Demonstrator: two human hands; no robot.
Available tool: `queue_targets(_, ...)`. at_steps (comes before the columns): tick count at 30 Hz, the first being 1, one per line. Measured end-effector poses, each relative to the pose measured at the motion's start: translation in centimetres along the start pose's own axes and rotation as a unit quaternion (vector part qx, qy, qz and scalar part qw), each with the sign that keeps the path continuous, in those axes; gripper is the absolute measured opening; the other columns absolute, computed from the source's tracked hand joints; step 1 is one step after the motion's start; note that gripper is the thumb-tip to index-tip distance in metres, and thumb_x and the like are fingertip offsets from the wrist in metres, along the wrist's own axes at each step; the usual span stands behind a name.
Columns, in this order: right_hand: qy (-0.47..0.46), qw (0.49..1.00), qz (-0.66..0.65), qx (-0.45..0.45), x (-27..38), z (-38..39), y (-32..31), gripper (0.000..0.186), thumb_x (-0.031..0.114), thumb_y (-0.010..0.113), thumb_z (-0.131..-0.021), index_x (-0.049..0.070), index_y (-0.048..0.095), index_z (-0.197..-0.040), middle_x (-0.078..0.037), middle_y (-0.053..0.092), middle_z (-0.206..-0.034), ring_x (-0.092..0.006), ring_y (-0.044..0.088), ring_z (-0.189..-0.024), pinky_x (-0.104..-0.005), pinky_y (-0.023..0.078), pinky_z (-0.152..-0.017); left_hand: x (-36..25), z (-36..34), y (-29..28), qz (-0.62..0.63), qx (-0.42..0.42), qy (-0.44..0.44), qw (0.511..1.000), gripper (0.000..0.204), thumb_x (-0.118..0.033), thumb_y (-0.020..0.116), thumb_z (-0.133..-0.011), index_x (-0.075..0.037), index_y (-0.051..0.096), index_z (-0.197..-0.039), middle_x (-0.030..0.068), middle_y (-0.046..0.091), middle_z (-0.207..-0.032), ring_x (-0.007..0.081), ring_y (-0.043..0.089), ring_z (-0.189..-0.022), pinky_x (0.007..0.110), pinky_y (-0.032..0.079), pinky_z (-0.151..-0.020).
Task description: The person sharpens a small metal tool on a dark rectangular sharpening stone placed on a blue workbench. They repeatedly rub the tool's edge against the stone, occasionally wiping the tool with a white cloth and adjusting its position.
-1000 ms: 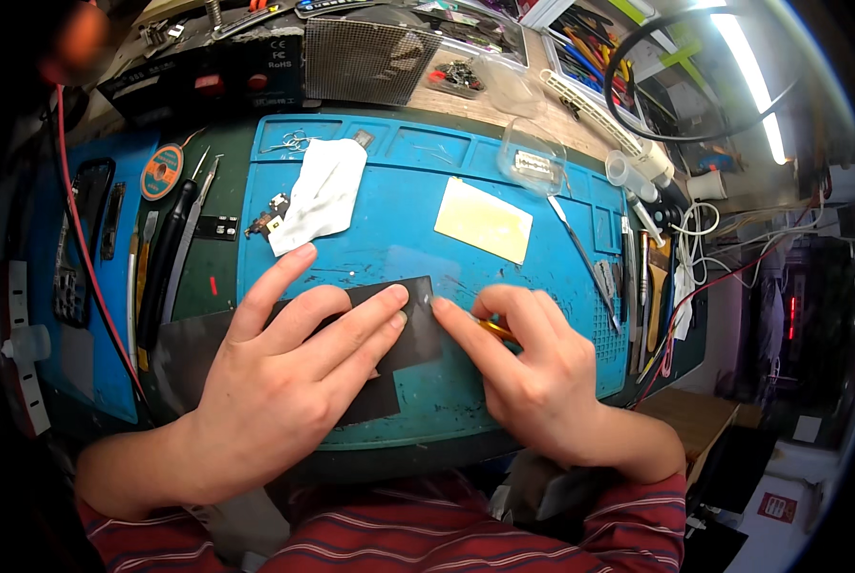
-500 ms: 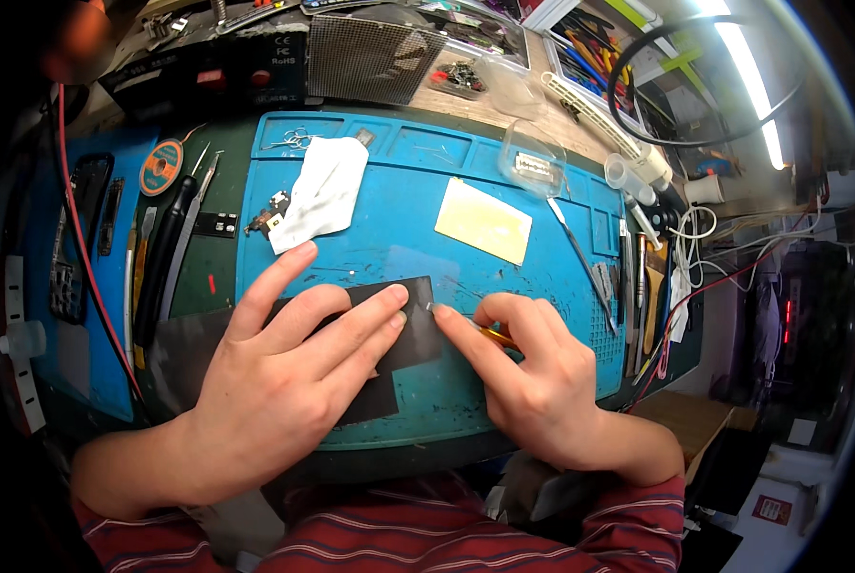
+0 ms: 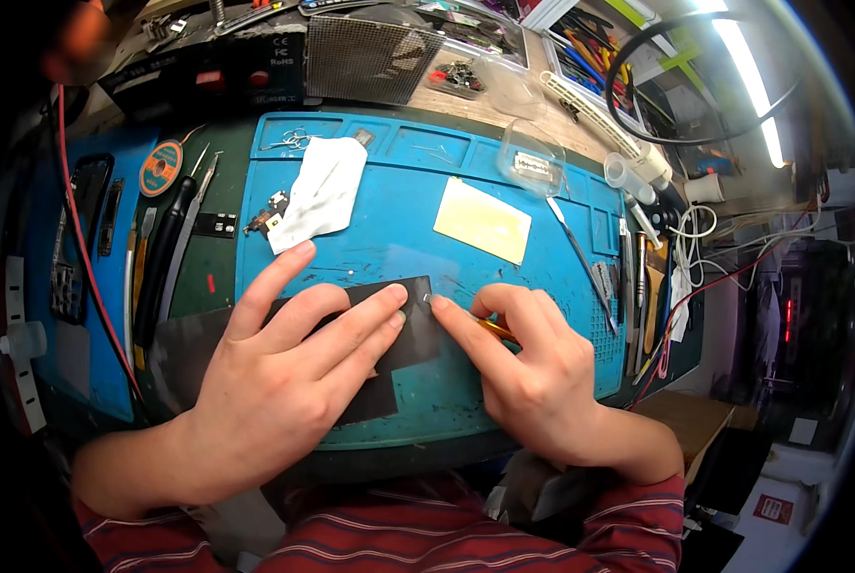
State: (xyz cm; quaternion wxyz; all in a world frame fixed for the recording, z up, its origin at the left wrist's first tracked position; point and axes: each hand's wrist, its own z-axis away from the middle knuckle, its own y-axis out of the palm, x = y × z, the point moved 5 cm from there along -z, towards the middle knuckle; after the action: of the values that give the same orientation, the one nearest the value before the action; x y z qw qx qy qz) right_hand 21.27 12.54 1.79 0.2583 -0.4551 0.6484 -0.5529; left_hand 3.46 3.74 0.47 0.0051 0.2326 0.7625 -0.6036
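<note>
My left hand (image 3: 303, 368) lies over a dark sheet (image 3: 421, 344), fingers spread, the middle fingertips pressing near its upper edge. My right hand (image 3: 533, 372) is closed on a thin yellow-handled tool (image 3: 496, 329), largely hidden by my fingers. Its index fingertip is at a tiny silvery piece (image 3: 427, 298) at the sheet's right edge; whether that is the tool's tip I cannot tell. Above are a yellow card (image 3: 482, 220) and crumpled white paper (image 3: 322, 196), with small parts beside the paper, on a blue mat (image 3: 399, 153).
Knives and slim tools (image 3: 174, 258) line the left, beside an orange-labelled spool (image 3: 160, 167); more (image 3: 642, 286) line the right. A clear box of blades (image 3: 533, 162), a mesh panel (image 3: 370, 62) and a black device (image 3: 208, 76) stand behind. Cables (image 3: 705, 258) run at right.
My right index fingertip shifts very slightly at the edge of the dark sheet. My left hand and the sheet stay in place.
</note>
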Motion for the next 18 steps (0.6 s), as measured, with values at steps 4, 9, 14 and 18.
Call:
queue_targets(4, -0.010, 1.000, 0.010, 0.000, 0.0, -0.4, -0.1, 0.048, 0.000, 0.076, -0.080, 0.007, 0.081, -0.127, -0.005, 0.064, -0.103, -0.0208, 0.065, -0.083, -0.0323, 0.055, -0.064, 0.0, 0.1, -0.1, 0.004, 0.003, -0.003, 1.000, 0.053, -0.015, 0.083, -0.078, -0.005, 0.080, -0.130, 0.0004, 0.073, -0.145, 0.0177, 0.065, -0.115, 0.055, 0.034, -0.131)
queue_targets(9, -0.017, 1.000, 0.011, -0.002, 0.0, -0.1, -0.1, 0.043, 0.002, 0.077, -0.084, 0.007, 0.080, -0.127, -0.004, 0.063, -0.103, -0.0194, 0.064, -0.083, -0.0318, 0.055, -0.063, 0.0, 0.2, 0.0, 0.005, 0.003, -0.002, 1.000, 0.053, -0.015, 0.083, -0.078, -0.005, 0.079, -0.130, 0.0003, 0.073, -0.146, 0.0175, 0.065, -0.115, 0.055, 0.034, -0.131)
queue_targets(14, -0.021, 1.000, 0.010, -0.009, -0.4, 0.2, -0.2, 0.044, 0.002, 0.077, -0.084, 0.007, 0.080, -0.128, -0.004, 0.063, -0.103, -0.0194, 0.064, -0.083, -0.0322, 0.055, -0.063, 0.0, 0.0, -0.1, 0.003, 0.004, -0.002, 1.000, 0.054, -0.015, 0.083, -0.078, -0.006, 0.079, -0.131, 0.0003, 0.073, -0.146, 0.0174, 0.065, -0.115, 0.055, 0.034, -0.131)
queue_targets(18, -0.012, 1.000, 0.003, -0.005, -0.2, -0.6, -0.1, 0.049, -0.001, 0.075, -0.081, 0.008, 0.081, -0.128, -0.006, 0.065, -0.104, -0.0214, 0.065, -0.083, -0.0330, 0.056, -0.064, 0.0, 0.1, -0.2, 0.001, 0.006, 0.003, 1.000, 0.054, -0.015, 0.083, -0.078, -0.005, 0.079, -0.131, 0.0003, 0.073, -0.146, 0.0173, 0.065, -0.115, 0.055, 0.033, -0.131)
